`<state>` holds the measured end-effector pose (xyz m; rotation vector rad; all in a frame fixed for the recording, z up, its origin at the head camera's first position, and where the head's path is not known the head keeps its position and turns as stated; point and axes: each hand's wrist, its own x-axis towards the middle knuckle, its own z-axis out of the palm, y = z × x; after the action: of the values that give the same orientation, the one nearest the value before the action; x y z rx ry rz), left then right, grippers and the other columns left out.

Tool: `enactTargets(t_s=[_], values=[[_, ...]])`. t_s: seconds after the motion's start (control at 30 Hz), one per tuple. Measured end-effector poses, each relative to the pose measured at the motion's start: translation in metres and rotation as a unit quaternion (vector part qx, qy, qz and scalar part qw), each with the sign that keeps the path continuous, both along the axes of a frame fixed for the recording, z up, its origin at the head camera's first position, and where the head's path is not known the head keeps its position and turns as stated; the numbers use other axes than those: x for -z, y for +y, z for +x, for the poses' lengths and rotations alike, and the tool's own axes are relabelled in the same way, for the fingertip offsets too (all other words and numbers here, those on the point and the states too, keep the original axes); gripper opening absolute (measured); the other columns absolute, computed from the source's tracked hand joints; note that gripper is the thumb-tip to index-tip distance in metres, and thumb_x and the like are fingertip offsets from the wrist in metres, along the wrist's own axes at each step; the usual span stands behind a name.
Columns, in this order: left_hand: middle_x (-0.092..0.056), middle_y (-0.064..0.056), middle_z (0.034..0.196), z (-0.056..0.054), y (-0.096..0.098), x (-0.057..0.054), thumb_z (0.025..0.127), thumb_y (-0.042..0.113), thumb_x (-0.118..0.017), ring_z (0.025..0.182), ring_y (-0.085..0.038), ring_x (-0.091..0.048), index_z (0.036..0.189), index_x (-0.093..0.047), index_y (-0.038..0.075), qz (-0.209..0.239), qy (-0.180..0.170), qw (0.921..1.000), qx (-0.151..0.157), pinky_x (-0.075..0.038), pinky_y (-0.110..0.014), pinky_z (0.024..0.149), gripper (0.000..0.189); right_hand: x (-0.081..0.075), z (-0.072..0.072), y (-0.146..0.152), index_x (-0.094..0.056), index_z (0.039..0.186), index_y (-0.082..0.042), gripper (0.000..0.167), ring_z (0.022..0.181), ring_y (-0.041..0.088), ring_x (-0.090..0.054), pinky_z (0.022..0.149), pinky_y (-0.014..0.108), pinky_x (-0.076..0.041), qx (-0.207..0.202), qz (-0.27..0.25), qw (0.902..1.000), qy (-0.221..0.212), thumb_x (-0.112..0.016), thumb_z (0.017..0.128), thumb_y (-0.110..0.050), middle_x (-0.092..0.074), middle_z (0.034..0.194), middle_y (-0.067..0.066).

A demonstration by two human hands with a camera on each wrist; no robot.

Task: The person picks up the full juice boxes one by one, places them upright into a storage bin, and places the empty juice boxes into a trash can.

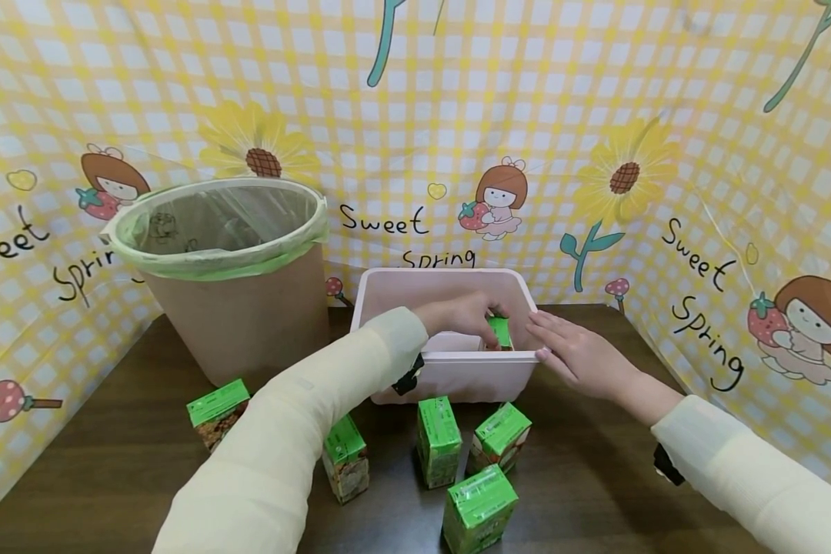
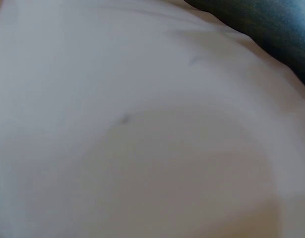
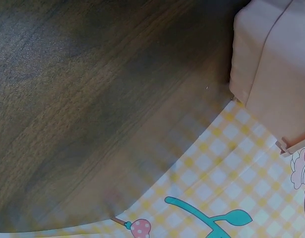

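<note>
Inside the pale pink plastic tub (image 1: 457,377), my left hand (image 1: 465,314) pinches a small green-topped carton (image 1: 502,332) near the right wall. The tub's front wall hides the carton's lower part. My right hand (image 1: 585,359) rests its fairly straight fingers against the tub's right rim. Only a blurred pale surface (image 2: 142,148) fills most of the left wrist view, with no carton visible there. The right wrist view shows the tub's outer side (image 3: 271,59) at the upper right.
In front of the tub stand several similar cartons, among them one nearest me (image 1: 480,508), one upright (image 1: 439,442) and one at far left (image 1: 218,408). A tall brown bin (image 1: 249,323) with a liner stands back left. Patterned cloth (image 1: 415,154) walls the dark table (image 1: 582,477).
</note>
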<state>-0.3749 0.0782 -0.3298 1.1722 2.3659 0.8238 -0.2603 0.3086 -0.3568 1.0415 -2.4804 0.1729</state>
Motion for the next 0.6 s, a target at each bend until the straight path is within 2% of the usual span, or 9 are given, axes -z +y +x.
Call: enactTargets(t_s=[0.37, 0.6], values=[[-0.056, -0.008, 0.133, -0.0001, -0.0031, -0.0024, 0.08, 0.012, -0.08, 0.118, -0.02, -0.052, 0.137, -0.053, 0.001, -0.006, -0.024, 0.9997, -0.008, -0.044, -0.027, 0.096, 0.064, -0.0009, 0.0006, -0.0004, -0.051, 0.137, 0.005, 0.047, 0.132, 0.036, -0.043, 0.103, 0.053, -0.037, 0.0, 0.003, 1.0, -0.006, -0.052, 0.1, -0.025, -0.046, 0.143, 0.021], [-0.055, -0.009, 0.136, -0.003, -0.0051, -0.0032, 0.081, 0.011, -0.078, 0.124, -0.021, -0.05, 0.138, -0.049, -0.002, 0.012, -0.044, 0.9989, -0.008, -0.042, -0.027, 0.099, 0.065, -0.0014, 0.0001, -0.0008, -0.05, 0.138, 0.005, 0.047, 0.132, 0.036, -0.042, 0.103, 0.053, -0.037, -0.003, 0.003, 1.0, -0.009, -0.052, 0.1, -0.024, -0.046, 0.143, 0.022]])
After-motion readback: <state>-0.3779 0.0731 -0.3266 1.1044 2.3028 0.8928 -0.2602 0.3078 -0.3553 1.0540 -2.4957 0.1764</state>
